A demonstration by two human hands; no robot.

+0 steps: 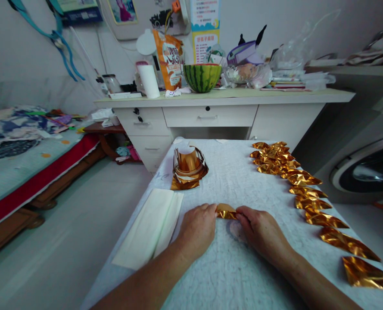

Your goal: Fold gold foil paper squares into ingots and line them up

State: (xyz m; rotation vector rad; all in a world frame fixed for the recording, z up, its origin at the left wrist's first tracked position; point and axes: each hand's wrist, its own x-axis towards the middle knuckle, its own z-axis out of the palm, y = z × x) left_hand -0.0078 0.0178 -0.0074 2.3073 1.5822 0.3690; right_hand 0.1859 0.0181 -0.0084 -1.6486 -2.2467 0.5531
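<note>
Between my two hands, just above the cloth-covered table [210, 267], is a small folded piece of gold foil paper [226, 212]. My left hand [199, 224] pinches its left end, and my right hand [259, 226] pinches the right end. Its upper side looks matte tan, while the front is shiny gold. Left of my left hand lies a stack of pale paper sheets [146, 228]. Beyond it stands a loose coil of gold foil strips [188, 165]. Several finished-looking folded gold foil pieces [307, 202] run in a row along the table's right side.
A white desk [210, 115] stands behind the table, bearing a half watermelon [202, 78], an orange snack bag [172, 60], a white paper roll [148, 81] and plastic bags. A bed [32, 146] is on the left, a washing machine [365, 172] on the right.
</note>
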